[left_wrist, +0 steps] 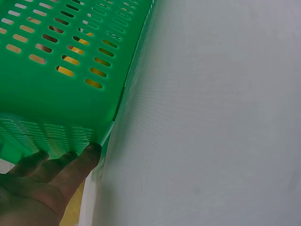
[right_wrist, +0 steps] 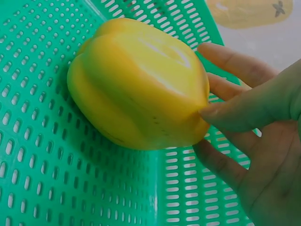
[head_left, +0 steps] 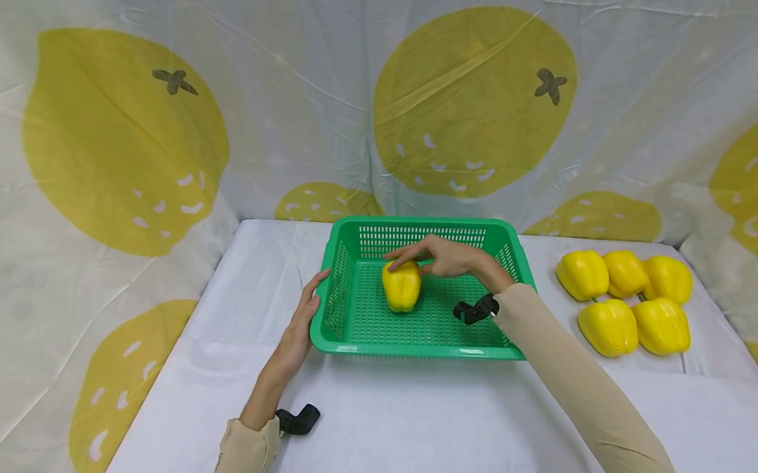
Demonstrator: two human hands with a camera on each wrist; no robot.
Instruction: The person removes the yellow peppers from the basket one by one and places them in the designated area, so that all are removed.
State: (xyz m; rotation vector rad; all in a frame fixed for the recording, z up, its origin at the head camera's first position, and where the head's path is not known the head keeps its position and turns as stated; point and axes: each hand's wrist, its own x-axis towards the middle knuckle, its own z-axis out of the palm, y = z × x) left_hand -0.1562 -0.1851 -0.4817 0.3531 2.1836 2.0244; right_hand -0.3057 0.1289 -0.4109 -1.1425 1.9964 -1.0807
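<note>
A yellow bell pepper (head_left: 401,288) is inside the green plastic basket (head_left: 412,350), left of its middle. My right hand (head_left: 449,256) holds the pepper by its far end, thumb and fingertips set around it, as the right wrist view shows close up on the bell pepper (right_wrist: 136,89). Whether the pepper bears fully on the basket floor, I cannot tell. At the basket's left side, my left hand (head_left: 299,326) touches the outer wall and rim. The left wrist view has that hand's fingers (left_wrist: 75,172) fairly straight against the basket wall (left_wrist: 56,94).
Several more yellow bell peppers (head_left: 609,327) lie in two rows on the white-covered table (head_left: 422,422), right of the basket. Behind the table hangs a white cloth (head_left: 309,85) printed with big lemons. Black wrist devices (head_left: 476,309) are worn on both wrists.
</note>
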